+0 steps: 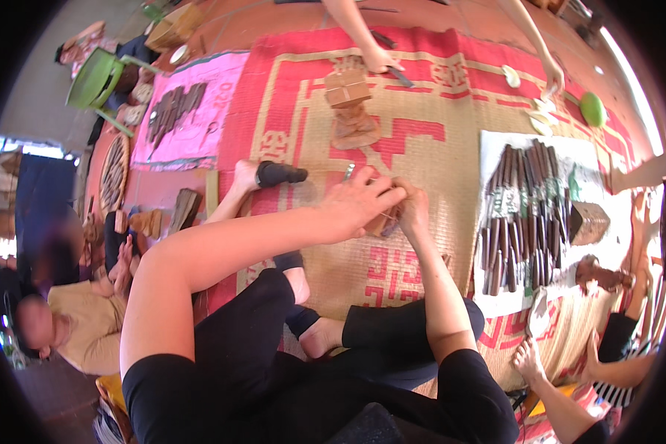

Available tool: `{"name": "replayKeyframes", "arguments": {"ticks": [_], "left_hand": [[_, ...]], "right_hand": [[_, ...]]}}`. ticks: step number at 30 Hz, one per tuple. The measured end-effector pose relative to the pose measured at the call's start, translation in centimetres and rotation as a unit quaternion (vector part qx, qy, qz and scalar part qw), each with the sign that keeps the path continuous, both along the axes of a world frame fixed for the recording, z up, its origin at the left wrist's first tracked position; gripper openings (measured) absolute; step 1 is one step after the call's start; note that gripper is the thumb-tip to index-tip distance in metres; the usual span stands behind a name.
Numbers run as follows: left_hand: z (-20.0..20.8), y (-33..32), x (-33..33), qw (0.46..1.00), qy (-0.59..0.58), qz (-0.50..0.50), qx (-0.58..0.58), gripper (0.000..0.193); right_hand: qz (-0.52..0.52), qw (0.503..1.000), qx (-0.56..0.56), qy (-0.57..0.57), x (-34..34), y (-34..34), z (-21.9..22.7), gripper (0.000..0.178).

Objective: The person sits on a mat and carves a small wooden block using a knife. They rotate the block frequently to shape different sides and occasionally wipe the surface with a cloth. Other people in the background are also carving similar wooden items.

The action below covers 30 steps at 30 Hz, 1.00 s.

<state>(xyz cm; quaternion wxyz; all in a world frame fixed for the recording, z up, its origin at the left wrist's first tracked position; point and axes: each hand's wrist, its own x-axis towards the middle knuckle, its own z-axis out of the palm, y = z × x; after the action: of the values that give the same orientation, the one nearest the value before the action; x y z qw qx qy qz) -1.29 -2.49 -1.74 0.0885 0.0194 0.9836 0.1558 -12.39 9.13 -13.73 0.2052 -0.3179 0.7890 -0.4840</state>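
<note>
Hands point(388, 203) clasped together, wooden piece point(383, 222) between

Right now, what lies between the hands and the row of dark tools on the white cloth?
Head view: only bare woven mat between the hands and the tools.

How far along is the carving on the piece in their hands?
Done: hard to tell; the small wooden piece is mostly hidden. In hand: left hand and right hand are both closed around it above the woven mat. Left: the row of carving tools lies unused on the white cloth; a rough wooden figure stands on the mat beyond.
</note>
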Motion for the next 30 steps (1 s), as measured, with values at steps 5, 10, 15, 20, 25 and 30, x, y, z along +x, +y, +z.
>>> {"name": "replayKeyframes", "arguments": {"ticks": [5, 10, 15, 20, 25, 30], "left_hand": [[0.8, 0.4, -1.2, 0.999, -0.039, -0.017, -0.004, 0.093], [0.4, 0.4, -1.4, 0.999, -0.04, -0.011, -0.023, 0.097], [0.2, 0.2, -2.1, 0.998, -0.061, -0.013, -0.016, 0.099], [-1.2, -1.0, -2.7, 0.999, -0.043, -0.021, 0.018, 0.101], [-1.3, -2.0, -2.6, 0.997, -0.014, -0.02, 0.068, 0.102], [-2.0, -3.1, -0.7, 0.996, 0.029, 0.009, 0.082, 0.104]], "right_hand": [[0.007, 0.989, 0.149, 0.021, -2.8, 0.7, -1.4, 0.017], [-0.018, 0.998, -0.023, -0.059, -0.3, 0.0, -1.2, 0.012], [0.013, 0.985, 0.168, 0.043, -2.1, 0.1, -2.1, 0.014], [-0.065, 0.997, 0.026, -0.016, -0.8, -0.3, -2.2, 0.017], [-0.054, 0.988, 0.139, 0.027, -1.7, -0.3, -2.9, 0.018], [-0.067, 0.987, -0.022, -0.148, -1.4, -0.4, -2.7, 0.023]]}}
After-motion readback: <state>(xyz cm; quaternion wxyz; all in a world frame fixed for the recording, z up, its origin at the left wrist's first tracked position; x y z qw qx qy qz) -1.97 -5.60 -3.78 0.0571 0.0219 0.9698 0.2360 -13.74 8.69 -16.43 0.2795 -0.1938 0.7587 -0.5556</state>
